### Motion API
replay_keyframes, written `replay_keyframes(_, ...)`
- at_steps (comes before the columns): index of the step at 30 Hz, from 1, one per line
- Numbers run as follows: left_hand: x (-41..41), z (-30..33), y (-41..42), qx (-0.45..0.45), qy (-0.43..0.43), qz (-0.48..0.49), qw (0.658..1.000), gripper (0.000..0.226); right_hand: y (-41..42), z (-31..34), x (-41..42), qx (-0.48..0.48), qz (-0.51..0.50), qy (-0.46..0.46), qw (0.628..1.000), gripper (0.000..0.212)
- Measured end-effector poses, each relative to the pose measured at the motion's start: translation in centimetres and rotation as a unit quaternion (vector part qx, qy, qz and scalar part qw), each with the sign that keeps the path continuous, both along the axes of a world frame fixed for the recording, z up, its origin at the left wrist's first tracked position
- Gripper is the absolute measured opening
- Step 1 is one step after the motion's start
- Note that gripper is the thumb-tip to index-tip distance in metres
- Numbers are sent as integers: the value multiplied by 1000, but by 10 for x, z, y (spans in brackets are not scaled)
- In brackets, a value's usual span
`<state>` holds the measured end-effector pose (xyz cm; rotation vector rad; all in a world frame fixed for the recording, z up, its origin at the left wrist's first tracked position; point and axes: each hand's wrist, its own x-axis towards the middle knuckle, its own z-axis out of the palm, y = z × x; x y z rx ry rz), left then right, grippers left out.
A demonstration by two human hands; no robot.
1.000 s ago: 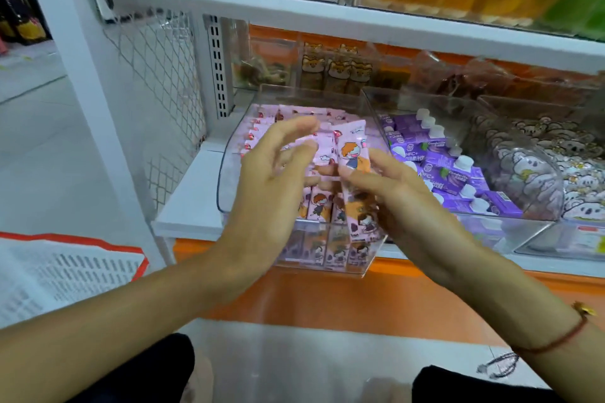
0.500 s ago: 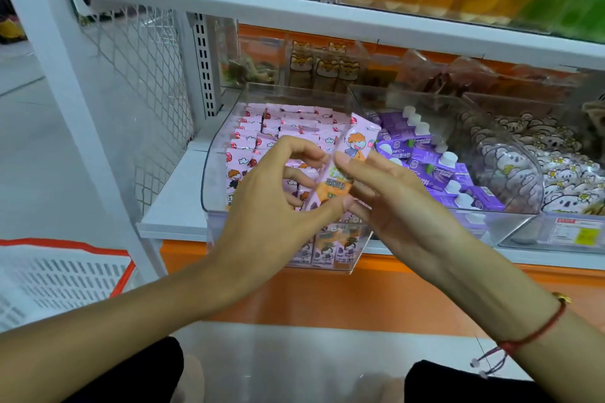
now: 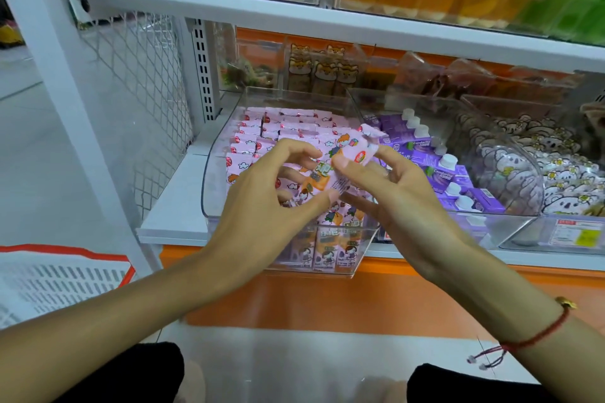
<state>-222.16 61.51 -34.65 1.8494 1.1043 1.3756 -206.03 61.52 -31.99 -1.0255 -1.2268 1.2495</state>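
At far left, one white slotted basket (image 3: 49,281) with a red rim, low beside the shelf post. Next, one clear bin (image 3: 212,173) on the white shelf (image 3: 176,206), packed with rows of pink packets (image 3: 281,127), too tightly stacked to count.

Above the bin's near right part, one pink cartoon-printed packet (image 3: 352,149), pinched at both ends. Lower end between thumb and fingers of the left hand (image 3: 258,213); upper end between thumb and forefinger of the right hand (image 3: 406,203). Long axis tilted, running from near left to far right. Crimped end pointing far right and upward, printed face toward the camera. Two hands, both gripping that single packet.

To the right, purple cartons (image 3: 458,173) with white caps, at least six caps showing. Farther right, koala-printed packs (image 3: 563,173), number unclear. On the right wrist, one red string bracelet (image 3: 540,334).
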Motion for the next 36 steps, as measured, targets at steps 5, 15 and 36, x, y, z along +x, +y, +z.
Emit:
replay_keyframes(5, 0, 3, 2, 1, -45, -31, 998, 26, 0, 7, 0, 25, 43, -25, 998, 30)
replay_keyframes(15, 1, 7, 0, 7, -12, 0, 1000, 42, -5, 7, -4, 86, -10, -89, 992, 17)
replay_keyframes(36, -10, 23, 2, -155, -93, -120, 976, 45, 4, 8, 8, 104, 113, -45, 987, 43)
